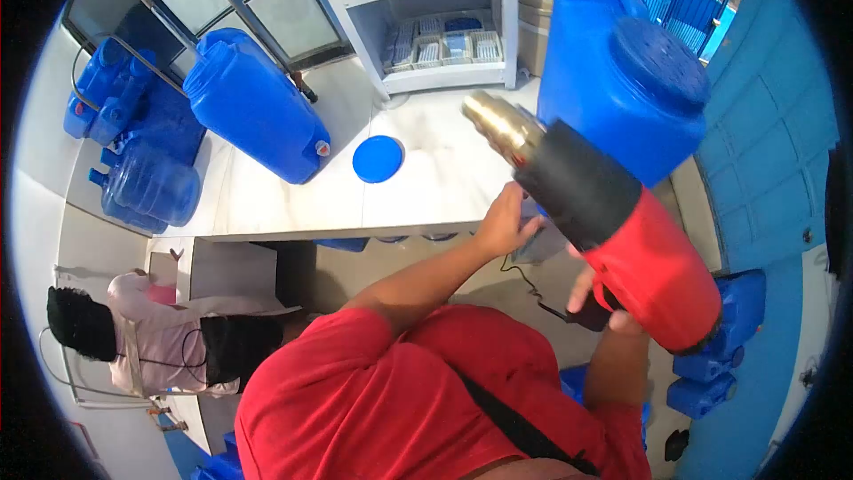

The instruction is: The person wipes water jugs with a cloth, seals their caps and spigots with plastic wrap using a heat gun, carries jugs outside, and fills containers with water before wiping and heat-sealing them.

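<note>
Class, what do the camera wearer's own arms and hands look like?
Short red sleeves leave the forearms bare. The left hand is ungloved; the right hand, partly hidden, shows no glove either. No watch or markings show.

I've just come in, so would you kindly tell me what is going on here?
The right hand grips a red and black heat gun. The left hand is by the white counter's front edge, near the right-hand blue container; contact is unclear. A blue lid lies on the counter. Another person is off to the left.
</note>
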Tool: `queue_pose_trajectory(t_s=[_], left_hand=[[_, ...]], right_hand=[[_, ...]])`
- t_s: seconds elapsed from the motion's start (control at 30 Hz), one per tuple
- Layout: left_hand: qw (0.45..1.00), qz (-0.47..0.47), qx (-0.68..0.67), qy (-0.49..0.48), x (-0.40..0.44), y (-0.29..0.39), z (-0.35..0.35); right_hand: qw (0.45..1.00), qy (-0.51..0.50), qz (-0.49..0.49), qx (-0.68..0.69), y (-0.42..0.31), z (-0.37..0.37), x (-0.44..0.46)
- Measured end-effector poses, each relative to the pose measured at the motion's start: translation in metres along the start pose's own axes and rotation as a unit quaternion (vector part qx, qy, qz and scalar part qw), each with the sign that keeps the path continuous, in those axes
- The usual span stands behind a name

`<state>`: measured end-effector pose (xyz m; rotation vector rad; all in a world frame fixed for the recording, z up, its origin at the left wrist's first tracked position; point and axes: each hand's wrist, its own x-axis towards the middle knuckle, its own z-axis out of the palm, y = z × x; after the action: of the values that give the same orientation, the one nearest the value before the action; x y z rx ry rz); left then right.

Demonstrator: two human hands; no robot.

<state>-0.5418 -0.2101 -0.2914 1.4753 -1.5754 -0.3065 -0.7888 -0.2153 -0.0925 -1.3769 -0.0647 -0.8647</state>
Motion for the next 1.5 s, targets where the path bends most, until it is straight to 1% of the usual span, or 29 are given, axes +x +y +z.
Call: queue_pose_trajectory(t_s=[0.1, 0.13, 0.2, 0.3, 0.37, 0.4, 0.43, 0.5, 0.57, 0.63, 0.7, 0.73, 0.77, 0.8, 0.83, 0.87, 0.9, 1.0, 1.03, 1.07, 1.1, 1.17, 1.23, 1.27, 1.3, 1.37, 1.43, 1.47, 1.5], left_hand=[[0.998, 0.057, 0.039, 0.002, 0.008, 0.015, -0.076], [0.997, 0.039, 0.061, 0.011, 0.004, 0.007, -0.103], [0.993, -0.003, 0.121, 0.015, -0.004, -0.021, -0.154], [0.965, -0.121, 0.230, -0.020, -0.018, -0.054, -0.223], [0.944, -0.154, 0.287, -0.055, -0.029, -0.072, -0.256], [0.917, -0.183, 0.343, -0.093, -0.033, -0.079, -0.269], [0.917, -0.183, 0.342, -0.092, -0.037, -0.084, -0.278], [0.896, -0.196, 0.360, -0.173, -0.046, -0.091, -0.292], [0.881, -0.196, 0.370, -0.222, -0.049, -0.091, -0.300], [0.884, -0.185, 0.363, -0.229, -0.055, -0.094, -0.302], [0.897, -0.162, 0.365, -0.188, -0.057, -0.084, -0.315], [0.953, -0.148, 0.221, -0.147, -0.056, -0.078, -0.326], [0.984, -0.126, 0.075, -0.101, -0.052, -0.069, -0.341], [0.997, -0.047, 0.057, 0.001, -0.046, -0.044, -0.362], [0.997, 0.001, 0.050, 0.053, -0.047, -0.033, -0.384], [0.992, 0.050, 0.044, 0.104, -0.051, -0.028, -0.409], [0.970, 0.120, 0.090, 0.190, -0.055, -0.027, -0.435], [0.873, 0.223, 0.118, 0.417, -0.049, -0.033, -0.523], [0.835, 0.216, 0.196, 0.466, -0.037, -0.036, -0.552], [0.816, 0.190, 0.308, 0.451, -0.025, -0.039, -0.590], [0.823, 0.144, 0.339, 0.433, -0.015, -0.046, -0.617], [0.811, 0.128, 0.448, 0.353, 0.019, -0.054, -0.662], [0.800, 0.077, 0.526, 0.279, 0.057, -0.052, -0.681], [0.800, 0.075, 0.527, 0.277, 0.073, -0.054, -0.690], [0.788, 0.098, 0.571, 0.207, 0.088, -0.058, -0.698], [0.771, 0.119, 0.612, 0.132, 0.117, -0.081, -0.718], [0.758, 0.125, 0.640, 0.012, 0.128, -0.118, -0.736], [0.866, 0.036, 0.498, 0.004, 0.131, -0.111, -0.729], [0.866, 0.034, 0.499, 0.002, 0.132, -0.116, -0.725]], right_hand=[[0.999, -0.032, 0.030, -0.020, 0.019, 0.038, 0.072], [0.998, -0.034, 0.041, -0.020, 0.028, 0.055, 0.093], [0.996, 0.062, 0.052, -0.032, 0.044, 0.089, 0.136], [0.993, 0.025, 0.058, -0.096, 0.070, 0.093, 0.214], [0.986, 0.045, 0.042, -0.154, 0.075, 0.110, 0.269], [0.978, 0.071, 0.080, -0.181, 0.075, 0.119, 0.299], [0.966, 0.096, 0.118, -0.207, 0.077, 0.125, 0.329], [0.939, 0.144, 0.095, -0.298, 0.088, 0.131, 0.385], [0.916, 0.117, 0.084, -0.374, 0.105, 0.114, 0.442], [0.865, 0.053, 0.131, -0.482, 0.115, 0.089, 0.500], [0.828, 0.056, 0.151, -0.537, 0.130, 0.077, 0.543], [0.783, 0.038, 0.168, -0.598, 0.137, 0.067, 0.565], [0.784, 0.032, 0.163, -0.598, 0.142, 0.060, 0.582], [0.718, -0.010, 0.173, -0.674, 0.148, 0.054, 0.596], [0.643, -0.051, 0.181, -0.743, 0.154, 0.053, 0.605], [0.611, -0.038, 0.199, -0.765, 0.158, 0.058, 0.608], [0.613, -0.045, 0.196, -0.764, 0.163, 0.060, 0.614], [0.559, -0.057, 0.169, -0.810, 0.180, 0.044, 0.633], [0.563, -0.064, 0.167, -0.807, 0.181, 0.053, 0.632], [0.580, -0.017, 0.067, -0.811, 0.180, 0.068, 0.627], [0.590, 0.030, -0.034, -0.806, 0.181, 0.084, 0.623], [0.623, 0.015, -0.253, -0.740, 0.192, 0.115, 0.621], [0.711, -0.069, -0.279, -0.642, 0.187, 0.181, 0.587], [0.731, -0.098, -0.281, -0.614, 0.202, 0.195, 0.585], [0.749, -0.127, -0.284, -0.585, 0.226, 0.205, 0.581], [0.764, -0.189, -0.226, -0.573, 0.262, 0.227, 0.563], [0.760, -0.239, -0.120, -0.593, 0.302, 0.241, 0.547], [0.753, -0.248, -0.099, -0.601, 0.326, 0.244, 0.541], [0.746, -0.257, -0.079, -0.609, 0.348, 0.245, 0.535]])
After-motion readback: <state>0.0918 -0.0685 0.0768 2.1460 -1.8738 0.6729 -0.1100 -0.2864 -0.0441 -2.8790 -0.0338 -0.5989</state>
